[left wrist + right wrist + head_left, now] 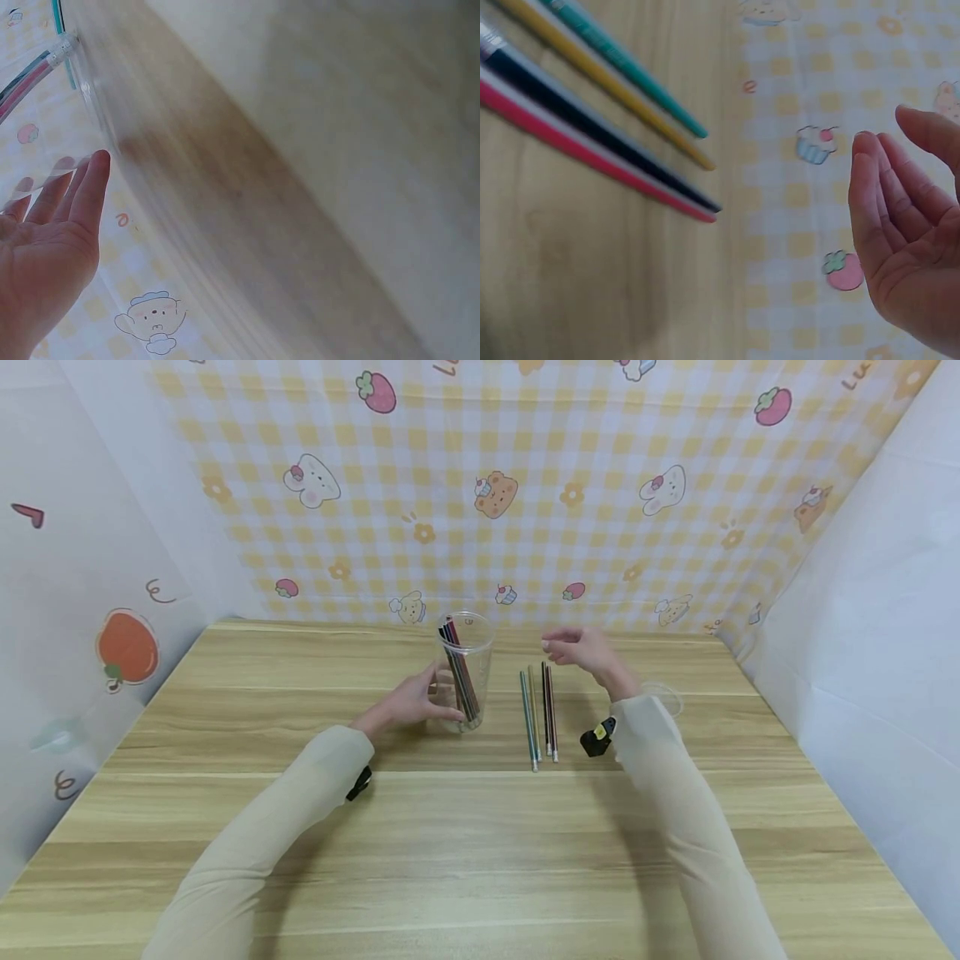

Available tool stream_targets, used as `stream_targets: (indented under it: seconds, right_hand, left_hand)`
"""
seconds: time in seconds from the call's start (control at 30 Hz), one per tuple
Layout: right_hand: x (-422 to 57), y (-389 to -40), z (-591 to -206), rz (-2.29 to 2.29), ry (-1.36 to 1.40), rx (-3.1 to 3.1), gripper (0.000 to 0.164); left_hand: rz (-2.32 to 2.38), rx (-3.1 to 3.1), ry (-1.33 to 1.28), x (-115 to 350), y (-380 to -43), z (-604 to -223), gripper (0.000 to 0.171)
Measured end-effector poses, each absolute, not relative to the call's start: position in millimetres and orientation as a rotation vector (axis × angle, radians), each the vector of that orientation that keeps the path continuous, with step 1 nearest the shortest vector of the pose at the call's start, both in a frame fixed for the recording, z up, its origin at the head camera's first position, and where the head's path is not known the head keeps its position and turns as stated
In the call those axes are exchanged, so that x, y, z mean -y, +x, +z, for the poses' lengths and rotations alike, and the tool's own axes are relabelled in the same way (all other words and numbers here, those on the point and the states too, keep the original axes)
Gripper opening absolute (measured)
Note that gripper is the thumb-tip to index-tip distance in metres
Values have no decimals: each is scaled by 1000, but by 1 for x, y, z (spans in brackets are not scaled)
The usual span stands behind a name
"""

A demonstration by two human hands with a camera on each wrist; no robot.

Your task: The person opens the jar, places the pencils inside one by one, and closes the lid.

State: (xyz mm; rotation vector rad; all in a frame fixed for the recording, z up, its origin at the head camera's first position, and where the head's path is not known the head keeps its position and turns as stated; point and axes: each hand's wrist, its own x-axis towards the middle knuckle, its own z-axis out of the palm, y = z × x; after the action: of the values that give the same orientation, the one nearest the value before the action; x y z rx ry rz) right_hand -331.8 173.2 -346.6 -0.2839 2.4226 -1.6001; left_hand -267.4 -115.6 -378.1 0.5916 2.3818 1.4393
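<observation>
A tall clear plastic cup (483, 670) stands on the table with several dark and red pencils (459, 672) leaning inside it. My left hand (411, 702) holds the cup low on its left side, thumb in front and fingers behind. In the left wrist view its fingers (88, 195) lie along the clear wall. My right hand (583, 652) hovers near the far ends of a loose row of pencils, with nothing in its slightly bent fingers. That row has a teal pencil (630, 64), a yellow pencil (607, 86), a black pencil (600, 127) and a red pencil (592, 161).
A clear round piece (666, 695) lies on the wooden table (465, 860), partly behind my right sleeve. A checked cloth backdrop (420, 435) rises at the table's far edge, with white sheets on both sides. Each wrist wears a small black camera.
</observation>
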Motion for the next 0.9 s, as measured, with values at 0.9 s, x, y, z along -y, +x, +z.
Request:
stream_targets:
  seconds: [0.9]
  right_hand:
    - [-168,-332,-402,-977,16,-2720,21]
  left_hand:
    - [1433,-2374,561,116,-265,-376,80]
